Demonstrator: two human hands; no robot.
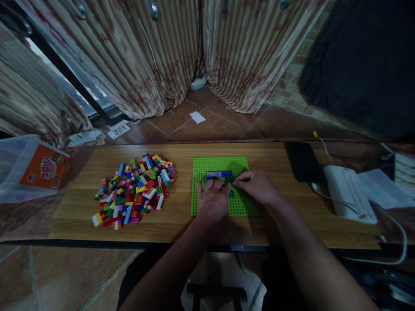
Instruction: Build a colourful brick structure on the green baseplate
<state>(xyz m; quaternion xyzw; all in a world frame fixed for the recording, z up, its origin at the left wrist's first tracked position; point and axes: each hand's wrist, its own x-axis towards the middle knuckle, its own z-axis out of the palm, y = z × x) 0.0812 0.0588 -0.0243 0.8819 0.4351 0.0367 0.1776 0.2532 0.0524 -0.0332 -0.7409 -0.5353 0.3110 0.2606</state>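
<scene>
A green studded baseplate (201, 163) lies on the table in front of me. Blue and lilac toy bricks (219, 174) form a short row on it, with dark green bricks (231, 192) just below, partly covered by my fingers. My left hand (212, 202) rests over the lower left of the plate, its fingers bent and closed around the near side of these bricks. From the right, my right hand (254, 185) reaches in with thumb and forefinger pinched at the bricks' right end. Whatever sits in that pinch is too small and dark to make out.
A heap of mixed toy bricks (132, 190) spreads over the table (184, 233) on the left. Beyond it stands a clear plastic tub (16, 149) with an orange label. A black phone (304, 162), a white power bank-like block (348, 194) and cables lie at right.
</scene>
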